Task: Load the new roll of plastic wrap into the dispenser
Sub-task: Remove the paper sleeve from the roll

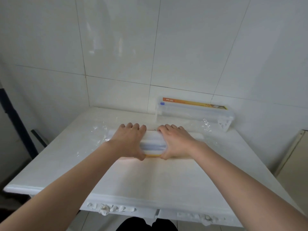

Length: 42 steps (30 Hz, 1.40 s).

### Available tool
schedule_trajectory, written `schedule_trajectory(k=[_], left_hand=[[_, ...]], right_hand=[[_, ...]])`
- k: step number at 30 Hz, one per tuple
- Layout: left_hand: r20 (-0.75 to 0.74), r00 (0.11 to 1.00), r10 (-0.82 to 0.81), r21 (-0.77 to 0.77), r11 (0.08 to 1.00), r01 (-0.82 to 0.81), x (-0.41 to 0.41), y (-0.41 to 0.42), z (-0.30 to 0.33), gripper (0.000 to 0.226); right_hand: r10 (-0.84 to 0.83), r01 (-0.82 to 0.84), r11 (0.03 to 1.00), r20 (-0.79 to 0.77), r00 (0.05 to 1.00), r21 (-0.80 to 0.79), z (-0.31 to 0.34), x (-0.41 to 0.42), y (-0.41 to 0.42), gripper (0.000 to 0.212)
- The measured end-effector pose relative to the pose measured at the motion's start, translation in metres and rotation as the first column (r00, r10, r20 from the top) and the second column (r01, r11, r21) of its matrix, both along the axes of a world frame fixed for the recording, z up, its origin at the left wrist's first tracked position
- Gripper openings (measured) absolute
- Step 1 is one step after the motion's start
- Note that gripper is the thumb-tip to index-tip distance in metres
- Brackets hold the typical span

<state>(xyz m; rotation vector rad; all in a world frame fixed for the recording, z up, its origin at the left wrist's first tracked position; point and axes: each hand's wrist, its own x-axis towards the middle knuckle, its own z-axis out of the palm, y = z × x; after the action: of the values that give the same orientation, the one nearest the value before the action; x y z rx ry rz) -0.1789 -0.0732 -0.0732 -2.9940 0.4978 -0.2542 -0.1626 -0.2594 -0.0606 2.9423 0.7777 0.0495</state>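
Observation:
A long white plastic wrap roll (153,142) lies crosswise in the middle of the white table (150,177). Between my hands it shows pale translucent bands and a yellow strip along its near edge. My left hand (128,144) and my right hand (175,144) lie side by side on it, fingers curled over its far edge and thumbs at the near edge. The roll's ends stick out past both hands. The clear plastic dispenser (195,112), with an orange label and a small blue slider, sits at the back right against the wall.
Crinkled clear film lies on the table at the left (100,130) and beside the dispenser (206,125). White tiled walls close off the back and left. A beige cabinet (293,164) stands to the right of the table. The table's carved front edge (116,207) is close to me.

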Motion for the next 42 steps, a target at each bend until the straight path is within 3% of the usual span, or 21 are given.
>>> schedule_trajectory(k=[18,24,28,31,33,37,42], left_hand=[[0.188,0.963,0.194,-0.061,0.981,-0.186,0.025,0.07,-0.015,0.078],[0.11,0.984,0.143,-0.07,0.988,-0.136,0.012,0.075,-0.003,0.09],[0.068,0.983,0.171,-0.19,0.969,-0.155,-0.002,0.074,0.009,0.083],[0.007,0.984,0.178,-0.318,0.933,-0.167,-0.008,0.072,0.015,0.063],[-0.051,0.988,0.146,-0.347,0.925,-0.154,-0.011,0.073,0.018,0.057],[-0.147,0.984,0.096,-0.4,0.904,-0.148,-0.018,0.08,0.023,0.063],[-0.214,0.968,0.129,-0.28,0.942,-0.188,-0.03,0.086,0.02,0.082]], right_hand=[[0.084,-0.088,0.996,0.222,0.971,0.01,-0.015,0.047,0.089,0.077],[0.135,-0.136,0.99,0.029,0.99,0.035,0.004,0.033,0.073,0.09],[0.107,-0.08,0.977,-0.13,0.986,0.196,0.023,0.023,0.066,0.055],[0.101,-0.055,0.942,-0.123,0.987,0.33,0.03,0.016,0.059,0.034],[0.098,-0.052,0.942,-0.121,0.988,0.331,0.032,0.011,0.055,0.03],[0.1,-0.059,0.962,-0.145,0.984,0.267,0.035,0.003,0.052,0.04],[0.089,-0.03,0.972,-0.246,0.965,0.233,0.036,-0.003,0.05,0.063]])
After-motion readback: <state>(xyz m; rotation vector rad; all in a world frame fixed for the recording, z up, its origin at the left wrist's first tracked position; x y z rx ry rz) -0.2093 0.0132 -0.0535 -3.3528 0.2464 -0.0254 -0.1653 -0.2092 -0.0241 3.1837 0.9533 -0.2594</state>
